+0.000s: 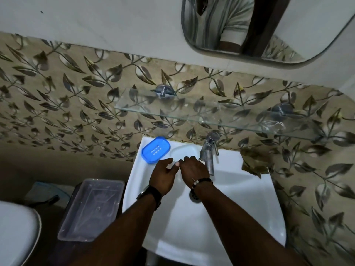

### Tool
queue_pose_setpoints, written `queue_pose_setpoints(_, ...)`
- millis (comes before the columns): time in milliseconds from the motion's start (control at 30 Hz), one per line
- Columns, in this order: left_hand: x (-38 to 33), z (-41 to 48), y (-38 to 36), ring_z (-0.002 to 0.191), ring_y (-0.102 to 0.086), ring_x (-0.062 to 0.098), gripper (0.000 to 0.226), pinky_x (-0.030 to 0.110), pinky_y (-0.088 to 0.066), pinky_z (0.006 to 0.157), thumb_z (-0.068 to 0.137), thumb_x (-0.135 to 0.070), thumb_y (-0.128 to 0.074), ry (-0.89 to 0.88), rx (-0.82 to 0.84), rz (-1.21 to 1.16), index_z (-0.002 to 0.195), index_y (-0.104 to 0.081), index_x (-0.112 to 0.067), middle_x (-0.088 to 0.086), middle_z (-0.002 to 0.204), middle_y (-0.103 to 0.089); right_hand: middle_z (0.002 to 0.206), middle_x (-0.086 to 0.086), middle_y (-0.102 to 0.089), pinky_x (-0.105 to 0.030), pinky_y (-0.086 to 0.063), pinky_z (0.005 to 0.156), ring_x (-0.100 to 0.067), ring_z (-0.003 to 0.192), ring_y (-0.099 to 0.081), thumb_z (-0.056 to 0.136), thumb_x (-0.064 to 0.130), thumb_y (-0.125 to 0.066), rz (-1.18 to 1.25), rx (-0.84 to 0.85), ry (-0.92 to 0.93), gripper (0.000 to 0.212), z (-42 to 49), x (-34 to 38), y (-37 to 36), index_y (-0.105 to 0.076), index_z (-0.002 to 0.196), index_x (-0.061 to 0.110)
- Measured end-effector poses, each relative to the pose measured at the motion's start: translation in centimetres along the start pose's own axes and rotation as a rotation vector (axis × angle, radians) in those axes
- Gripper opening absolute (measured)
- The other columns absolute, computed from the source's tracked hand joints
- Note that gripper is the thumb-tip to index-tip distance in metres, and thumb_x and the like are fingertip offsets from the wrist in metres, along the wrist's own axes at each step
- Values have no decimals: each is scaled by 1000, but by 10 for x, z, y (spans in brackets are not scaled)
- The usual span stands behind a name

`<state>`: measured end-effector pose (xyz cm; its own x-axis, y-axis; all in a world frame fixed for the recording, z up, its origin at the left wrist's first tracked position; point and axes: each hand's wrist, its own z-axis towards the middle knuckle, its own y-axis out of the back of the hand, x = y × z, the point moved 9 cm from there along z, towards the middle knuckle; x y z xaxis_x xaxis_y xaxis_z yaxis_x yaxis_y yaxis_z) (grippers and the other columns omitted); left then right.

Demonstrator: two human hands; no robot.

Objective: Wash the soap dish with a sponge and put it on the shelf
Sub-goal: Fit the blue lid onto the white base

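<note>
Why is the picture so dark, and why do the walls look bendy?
In the head view the room is dim, so the left side by the clear plastic box sinks into shadow; the wide lens curves the glass wall shelf; the white ceramic sink shows soft glare; the picture's edges look blurry.

No readable text, label, brand, number or sign anywhere: none on the blue soap dish (156,150) at the sink's (249,198) back left corner, none on the tap (209,150).
</note>
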<state>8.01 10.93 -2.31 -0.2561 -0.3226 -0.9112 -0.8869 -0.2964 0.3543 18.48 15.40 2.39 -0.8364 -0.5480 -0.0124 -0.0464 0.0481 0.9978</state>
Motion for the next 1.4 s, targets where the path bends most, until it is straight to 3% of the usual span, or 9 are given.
queue_pose_setpoints(133,14,0,8,108,-66,24,47,49,-54,96,93,-51,-59,51,-107,-147,127,-59,-17,5,125,-65,101,-10,-64,-41,-49,69,-31,103,-58,96,9,-40,-5,-81,37,25,0,8,5,-63,105,12)
queue_pose_setpoints(300,32,0,3,88,-72,27,33,45,-60,87,97,-44,-56,203,-45,-470,106,-67,-14,12,108,-72,70,-5,-62,-32,-45,51,-27,71,-64,74,2,-62,-59,-203,103,13,-18,23,25,-66,77,15)
queue_pose_setpoints(433,39,-12,8,88,-75,34,27,46,-62,83,99,-40,-56,276,-14,-628,97,-69,-17,14,98,-76,65,-4,-58,-30,-39,48,-26,67,-61,73,2,-44,-21,-267,144,21,-39,40,30,-62,72,14)
queue_pose_setpoints(600,47,-35,24,85,-72,33,18,44,-62,81,99,-25,-60,311,-20,-740,99,-71,-10,16,99,-75,59,1,-53,-26,-35,44,-22,61,-58,63,4,-55,-45,-273,208,15,-65,64,26,-59,66,18)
queue_pose_setpoints(733,54,-52,45,77,-68,31,17,39,-63,75,98,-20,-62,303,-70,-775,93,-68,-5,19,88,-69,74,3,-60,-33,-40,54,-24,75,-59,85,20,-58,-18,-322,267,4,-73,75,25,-62,83,21)
queue_pose_setpoints(800,56,-58,55,75,-64,31,17,40,-62,78,98,-20,-62,303,-105,-776,91,-68,-6,20,82,-64,89,3,-66,-36,-43,62,-23,85,-58,96,32,-48,-9,-413,265,20,-71,74,38,-66,101,23)
queue_pose_setpoints(1000,63,-79,72,63,-59,25,18,34,-62,69,98,-17,-62,256,-141,-772,99,-66,1,15,66,-56,102,-7,-70,-42,-50,72,-32,91,-61,92,20,-58,12,-518,189,28,-32,61,91,-68,117,12)
queue_pose_setpoints(1233,72,-100,83,64,-59,24,21,28,-60,63,97,-18,-64,229,-173,-745,96,-69,2,10,66,-61,112,-6,-67,-41,-42,83,-32,108,-57,87,23,-61,-33,-337,207,38,29,75,87,-63,124,16)
queue_pose_setpoints(1400,83,-108,86,65,-59,24,24,38,-63,74,97,-18,-63,242,-209,-737,100,-67,6,11,67,-60,146,-4,-50,-42,-36,100,-30,133,-42,89,30,-63,-72,-114,277,64,58,87,37,-40,149,20)
